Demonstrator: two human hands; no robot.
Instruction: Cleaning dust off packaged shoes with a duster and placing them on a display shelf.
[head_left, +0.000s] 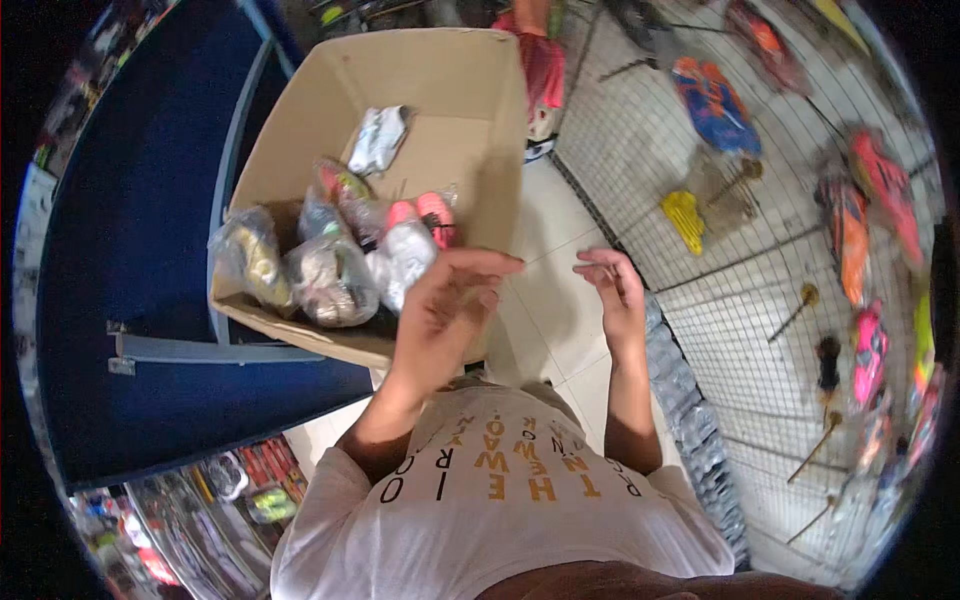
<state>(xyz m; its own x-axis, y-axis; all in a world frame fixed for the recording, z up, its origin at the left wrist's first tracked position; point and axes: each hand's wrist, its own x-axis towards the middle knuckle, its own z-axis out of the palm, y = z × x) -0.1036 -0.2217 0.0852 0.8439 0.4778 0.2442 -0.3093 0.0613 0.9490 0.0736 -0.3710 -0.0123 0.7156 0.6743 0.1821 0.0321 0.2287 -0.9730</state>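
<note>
My left hand (450, 315) is held in front of the near right corner of a cardboard box (442, 67). Its fingers are partly spread and nothing is in them. Across a gap, my right hand (615, 292) hovers over the tiled floor, bare, with thumb and fingers apart. Inside the box, several shoes in clear plastic bags crowd the near end. Among them are pink-and-black shoes (437, 219), a white bundle (409, 251), a bagged beige shoe (334, 285) and a bagged yellowish shoe (259, 259). Farther back lies a white-and-pale-blue item (380, 139).
A wire grid rack (637, 150) with protruding hooks stands on the right. It carries blue-and-orange shoes (716, 105), a yellow item (684, 223) and a pink shoe (870, 352). Dark blue panels (135, 225) with a grey metal frame (217, 352) stand left. Part of another person (541, 67) shows beyond the box.
</note>
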